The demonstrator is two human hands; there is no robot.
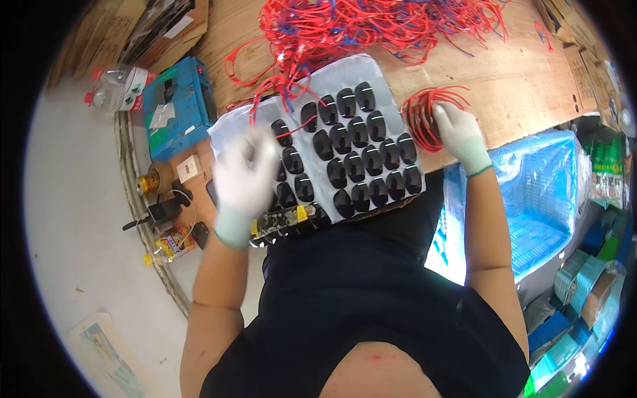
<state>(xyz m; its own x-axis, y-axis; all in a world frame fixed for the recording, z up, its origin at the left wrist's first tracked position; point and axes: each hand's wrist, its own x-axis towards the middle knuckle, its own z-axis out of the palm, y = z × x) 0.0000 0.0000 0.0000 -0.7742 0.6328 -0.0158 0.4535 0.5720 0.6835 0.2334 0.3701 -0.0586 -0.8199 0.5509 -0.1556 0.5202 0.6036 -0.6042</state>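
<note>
Over the left part of a board covered in pale cloth point(345, 71) is my left hand point(244, 174), gloved in white. Its fingers are smeared by motion, and thin red strands show close by. Rows of dark oval lenses point(340, 138) lie on the cloth, some hidden behind this hand. At the board's right, my gloved right hand point(462, 138) is closed on a bundle of thin curved red frames point(419, 118), which fan out to the left of the fingers. A tangled pile of red and blue frames point(378, 26) spreads beyond the board, some strands reaching onto its far edge.
A blue box point(176, 109) and a plastic bottle point(119, 89) stand at the left. A small jar point(158, 179) and black plug-like items point(162, 212) sit nearer. A blue-lined crate point(524, 192) is below the wooden table point(517, 79) at right. Cardboard point(113, 30) leans far left.
</note>
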